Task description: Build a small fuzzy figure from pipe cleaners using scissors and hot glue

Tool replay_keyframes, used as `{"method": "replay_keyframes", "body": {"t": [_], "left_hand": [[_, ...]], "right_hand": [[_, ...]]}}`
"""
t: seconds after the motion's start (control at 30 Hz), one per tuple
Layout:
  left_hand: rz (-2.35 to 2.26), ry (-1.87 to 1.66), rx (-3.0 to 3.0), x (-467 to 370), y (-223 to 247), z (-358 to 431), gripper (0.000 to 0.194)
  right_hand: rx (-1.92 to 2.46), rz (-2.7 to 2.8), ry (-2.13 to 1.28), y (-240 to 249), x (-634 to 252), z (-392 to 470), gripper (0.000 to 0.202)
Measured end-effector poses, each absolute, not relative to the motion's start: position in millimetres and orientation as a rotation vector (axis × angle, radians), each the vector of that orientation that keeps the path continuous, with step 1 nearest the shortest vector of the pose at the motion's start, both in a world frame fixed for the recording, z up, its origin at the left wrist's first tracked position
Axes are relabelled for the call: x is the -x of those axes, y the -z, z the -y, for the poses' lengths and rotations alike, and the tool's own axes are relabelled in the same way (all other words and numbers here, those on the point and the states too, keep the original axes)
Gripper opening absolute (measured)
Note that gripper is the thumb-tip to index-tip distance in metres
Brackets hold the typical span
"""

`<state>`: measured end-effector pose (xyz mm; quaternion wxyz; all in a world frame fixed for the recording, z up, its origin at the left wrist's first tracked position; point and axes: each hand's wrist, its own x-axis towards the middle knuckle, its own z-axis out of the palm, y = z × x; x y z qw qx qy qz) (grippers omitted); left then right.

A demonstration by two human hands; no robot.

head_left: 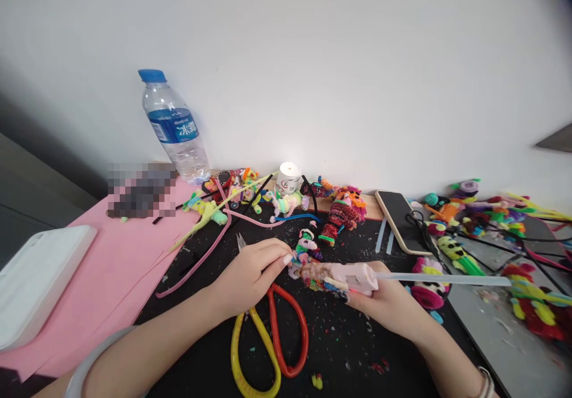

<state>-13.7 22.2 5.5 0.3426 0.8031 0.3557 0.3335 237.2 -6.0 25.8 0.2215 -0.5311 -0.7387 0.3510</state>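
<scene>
My right hand (379,299) is wrapped round a pale pink glue gun (355,277), with a long clear glue stick (442,278) out of its back end. The gun's front, crusted with coloured fuzz, points left toward a small multicoloured fuzzy figure (306,243). My left hand (259,273) pinches a small pinkish piece at the figure's lower left side; the fingertips partly hide it. Scissors with a yellow and a red handle (289,332) lie on the black mat below my left hand, their blades partly covered by it.
A water bottle (174,127) leans against the wall at the back left. Pink paper (120,273) bears a white box (44,279). A phone (402,222), a white cup (289,177) and several fuzzy figures (344,210) line the back; more figures and black cables lie right.
</scene>
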Motion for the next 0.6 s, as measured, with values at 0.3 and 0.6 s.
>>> {"method": "replay_keyframes", "body": {"t": [0.3,0.6], "left_hand": [[-0.973,-0.981,-2.086,15.1,-5.8,-22.3,0.020],[-0.924,-1.188,-2.140,17.4,-3.4,-23.1,0.016]], "right_hand": [[1.485,1.994,-0.795,-29.4,-240.9,6.2,0.019],[1.518,1.939,-0.515,-32.1,-247.7,3.1,0.015]]}}
